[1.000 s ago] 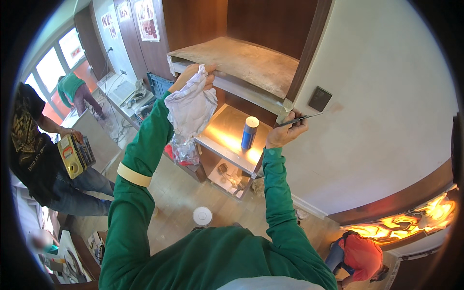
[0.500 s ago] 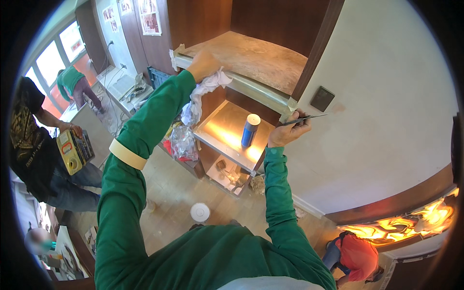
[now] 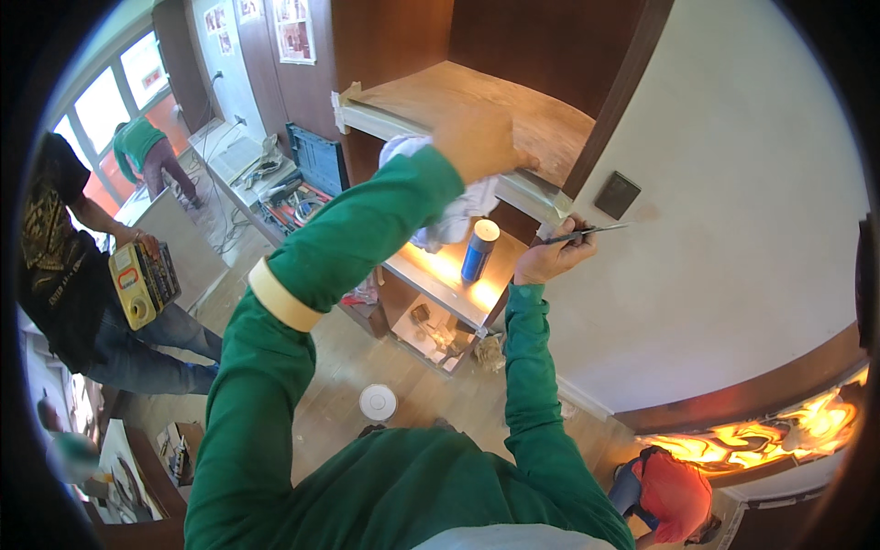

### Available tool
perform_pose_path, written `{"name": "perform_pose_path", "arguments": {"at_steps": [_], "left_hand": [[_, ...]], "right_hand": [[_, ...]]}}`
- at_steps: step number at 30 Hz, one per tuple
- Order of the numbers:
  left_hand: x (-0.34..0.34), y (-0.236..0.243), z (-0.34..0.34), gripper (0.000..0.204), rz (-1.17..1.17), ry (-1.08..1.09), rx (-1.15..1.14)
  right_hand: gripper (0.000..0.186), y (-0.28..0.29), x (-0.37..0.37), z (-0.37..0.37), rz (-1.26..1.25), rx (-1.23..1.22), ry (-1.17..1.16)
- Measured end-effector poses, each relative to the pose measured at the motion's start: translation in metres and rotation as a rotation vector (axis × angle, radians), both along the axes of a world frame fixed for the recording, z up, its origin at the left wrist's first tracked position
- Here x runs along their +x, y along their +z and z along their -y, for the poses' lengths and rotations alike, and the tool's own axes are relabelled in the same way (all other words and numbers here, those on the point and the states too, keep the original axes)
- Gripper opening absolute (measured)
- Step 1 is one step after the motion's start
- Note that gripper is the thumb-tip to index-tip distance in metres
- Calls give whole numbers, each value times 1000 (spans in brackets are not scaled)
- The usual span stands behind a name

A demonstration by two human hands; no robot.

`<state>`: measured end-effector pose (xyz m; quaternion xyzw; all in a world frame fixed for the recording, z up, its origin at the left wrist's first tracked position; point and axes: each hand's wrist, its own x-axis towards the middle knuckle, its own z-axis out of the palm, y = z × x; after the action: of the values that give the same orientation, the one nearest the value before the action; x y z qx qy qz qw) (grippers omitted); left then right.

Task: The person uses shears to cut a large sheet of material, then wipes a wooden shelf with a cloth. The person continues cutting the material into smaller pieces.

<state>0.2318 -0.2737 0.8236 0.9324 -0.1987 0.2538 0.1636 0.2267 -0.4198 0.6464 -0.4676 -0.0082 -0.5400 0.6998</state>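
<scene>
Beside a pale wall [image 3: 733,247] stands a brown cabinet [image 3: 394,46], its lowest compartment [image 3: 412,335] holding jumbled bits [image 3: 438,337] too small to identify. Along the front edge of its upper shelf [image 3: 545,119], the person's left hand [image 3: 477,142] has moved rightward over the past second, leaving the left stretch uncovered and drawing nearer the right hand [image 3: 548,261]; the work now seems centred closer to the edge's right end. Left of the cabinet, an open blue toolbox [image 3: 316,158] shows tools [image 3: 298,203] crowded together. Beneath the left hand hangs a white cloth [image 3: 467,213], gathered in its grasp, though blur hides the fingertips; it falls below the edge, partly behind the green sleeve [image 3: 367,238]. On the lit shelf [image 3: 447,268] below, a blue can [image 3: 476,260] stands upright. By the edge's right end, the right hand pinches a slim dark tool [image 3: 582,234], its thin tip pointing rightward.
</scene>
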Motion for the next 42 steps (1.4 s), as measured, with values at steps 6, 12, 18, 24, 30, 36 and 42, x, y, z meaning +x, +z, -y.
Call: {"name": "perform_pose_path", "arguments": {"at_steps": [6, 12, 18, 24, 30, 36, 42], "left_hand": [[6, 3, 0, 70, -102, -19, 95], [9, -2, -6, 69, -138, -17, 35], [40, 26, -75, 77, -157, 167, 77], [69, 46, -167, 87, -296, 387, 183], [89, 15, -190, 91, -403, 422, 153], [88, 14, -184, 85, -263, 440, 132], [93, 11, -180, 86, -276, 371, 86]], "right_hand": [[40, 6, -6, -4, 48, -3, -15], [39, 9, -10, -5, 58, 9, 20], [40, 4, -6, -2, 43, 15, 39], [39, 0, -4, 1, -6, 17, 32], [40, 1, -1, -1, 115, -33, -40], [38, -1, -3, -1, 86, 28, 61], [38, 1, -4, -1, 50, -25, -11]]}}
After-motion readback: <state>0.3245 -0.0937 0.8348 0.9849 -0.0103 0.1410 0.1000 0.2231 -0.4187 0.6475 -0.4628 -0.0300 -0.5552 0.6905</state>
